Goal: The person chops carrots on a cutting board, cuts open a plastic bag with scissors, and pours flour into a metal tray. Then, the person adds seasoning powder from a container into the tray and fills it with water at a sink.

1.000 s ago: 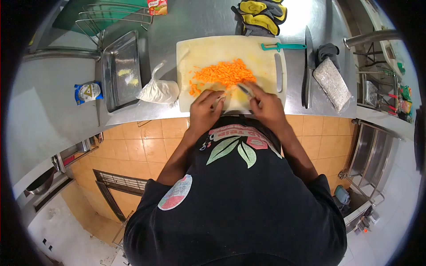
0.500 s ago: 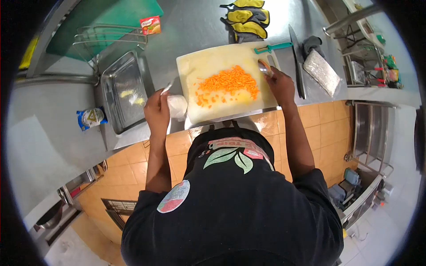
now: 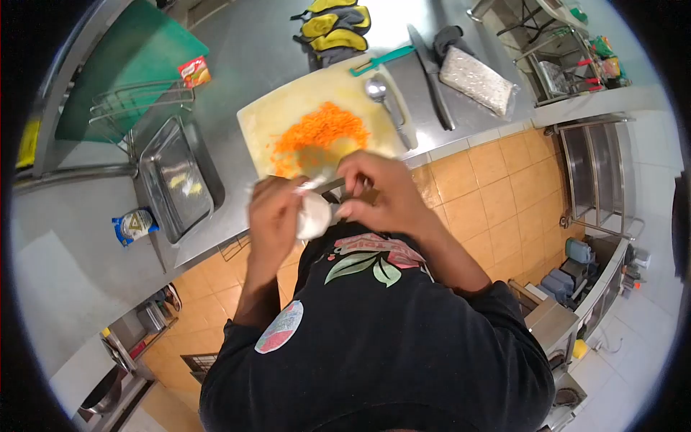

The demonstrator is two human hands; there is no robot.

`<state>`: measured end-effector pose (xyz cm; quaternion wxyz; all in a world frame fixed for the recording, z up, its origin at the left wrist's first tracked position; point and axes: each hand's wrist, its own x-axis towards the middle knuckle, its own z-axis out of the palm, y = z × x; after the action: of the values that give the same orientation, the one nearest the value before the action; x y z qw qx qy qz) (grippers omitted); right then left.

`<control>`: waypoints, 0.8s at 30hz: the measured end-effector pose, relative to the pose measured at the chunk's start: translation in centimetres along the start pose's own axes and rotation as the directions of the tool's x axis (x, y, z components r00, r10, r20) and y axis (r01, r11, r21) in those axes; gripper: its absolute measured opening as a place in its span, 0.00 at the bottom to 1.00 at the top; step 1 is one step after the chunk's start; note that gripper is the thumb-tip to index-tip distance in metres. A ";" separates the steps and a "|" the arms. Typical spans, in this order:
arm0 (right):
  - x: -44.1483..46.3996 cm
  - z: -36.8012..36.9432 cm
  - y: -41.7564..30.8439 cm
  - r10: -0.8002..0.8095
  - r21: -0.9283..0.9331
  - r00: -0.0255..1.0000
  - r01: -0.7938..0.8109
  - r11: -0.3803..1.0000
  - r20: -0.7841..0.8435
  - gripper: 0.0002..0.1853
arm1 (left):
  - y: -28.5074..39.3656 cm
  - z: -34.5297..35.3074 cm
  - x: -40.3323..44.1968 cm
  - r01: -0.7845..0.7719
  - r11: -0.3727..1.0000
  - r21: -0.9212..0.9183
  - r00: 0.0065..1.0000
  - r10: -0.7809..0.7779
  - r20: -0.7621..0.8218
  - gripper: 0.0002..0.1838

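My left hand (image 3: 272,219), slightly blurred, is closed on the top of a small white plastic bag (image 3: 314,217) with pale contents. From the right, my right hand (image 3: 381,193) has curled fingers, its thumb and fingertips at the side of the same bag. Both hands are in front of my apron, just off the near edge of a pale cutting board (image 3: 259,119). Diced carrot (image 3: 324,129) is heaped on the board. A metal spoon (image 3: 376,89) lies along the board's right side, with a green peeler (image 3: 381,60) at its far edge.
Right of the board are a knife (image 3: 435,83) and a wrapped pale block (image 3: 476,81). Yellow-black gloves (image 3: 335,32) lie behind. Leftward are a metal tray (image 3: 147,169), a blue-white packet (image 3: 134,226), a red box (image 3: 193,72) and a wire rack (image 3: 137,97).
My right hand has left the spoon, which stays on the board, and moved across to the bag. My left hand has lifted the bag off the counter toward my body. The view has shifted.
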<state>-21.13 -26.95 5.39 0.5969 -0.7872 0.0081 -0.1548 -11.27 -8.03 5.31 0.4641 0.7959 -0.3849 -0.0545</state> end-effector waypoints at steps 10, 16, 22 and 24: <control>-8.5 -15.2 2.0 -0.041 -0.259 0.999 0.043 0.965 0.012 0.12 | 10.2 16.9 2.6 -0.116 0.988 -0.103 0.931 0.144 0.336 0.06; -11.2 -25.2 3.0 -0.193 -0.260 0.980 0.177 0.949 -0.038 0.04 | 17.2 25.5 4.8 0.004 0.978 -0.207 0.959 0.055 0.278 0.08; -10.2 -30.4 4.1 -0.363 -0.203 0.923 0.333 0.921 -0.131 0.09 | 20.3 29.6 7.8 -0.020 0.989 -0.149 0.987 0.044 0.156 0.03; -10.1 -31.9 4.0 -0.412 -0.229 0.898 0.373 0.899 -0.153 0.10 | 20.3 30.9 9.3 -0.141 0.977 -0.159 0.977 0.164 0.139 0.03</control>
<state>-38.16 -56.01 6.89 0.4698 -0.8076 -0.0773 -0.3481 -29.95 -41.27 6.23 0.4942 0.7208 -0.4740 -0.1073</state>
